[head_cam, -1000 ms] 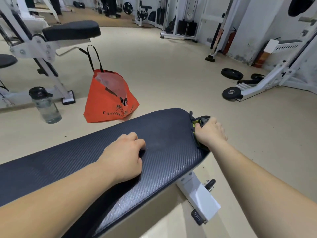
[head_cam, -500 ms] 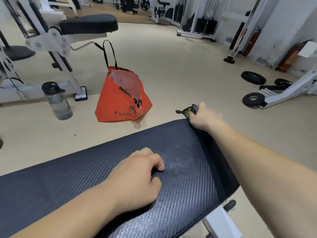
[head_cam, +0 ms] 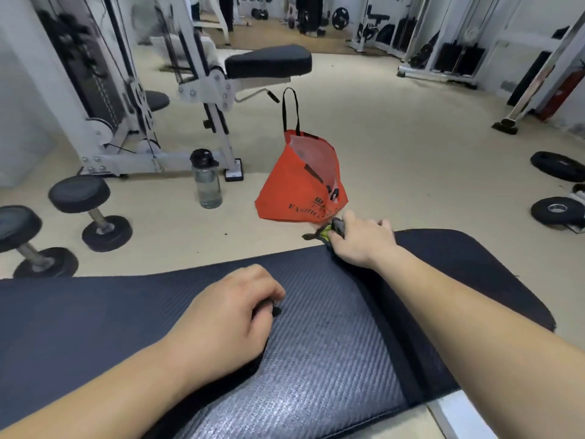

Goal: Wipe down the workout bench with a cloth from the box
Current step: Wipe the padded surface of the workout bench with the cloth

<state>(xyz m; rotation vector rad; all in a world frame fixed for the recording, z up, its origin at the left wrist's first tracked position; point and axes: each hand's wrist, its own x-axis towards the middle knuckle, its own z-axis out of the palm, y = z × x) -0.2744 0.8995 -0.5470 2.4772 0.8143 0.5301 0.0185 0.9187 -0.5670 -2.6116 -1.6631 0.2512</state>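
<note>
Dumbbells (head_cam: 66,217) lie far left on the floor; left hand (head_cam: 221,321), fingers curled shut, rests on the bench pad (head_cam: 332,359); right hand (head_cam: 364,242) at the pad's far edge grips a bunched dark cloth (head_cam: 327,231), seemingly yellow-green inside, protruding left of its fingers, just near the orange bag (head_cam: 297,191)

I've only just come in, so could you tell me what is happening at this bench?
A person is wiping the dark workout bench with bare hands. The right hand presses a bunched dark and green cloth at the pad's far edge. The left hand rests curled on the middle of the pad. An orange bag and a water bottle stand on the floor beyond.
</note>
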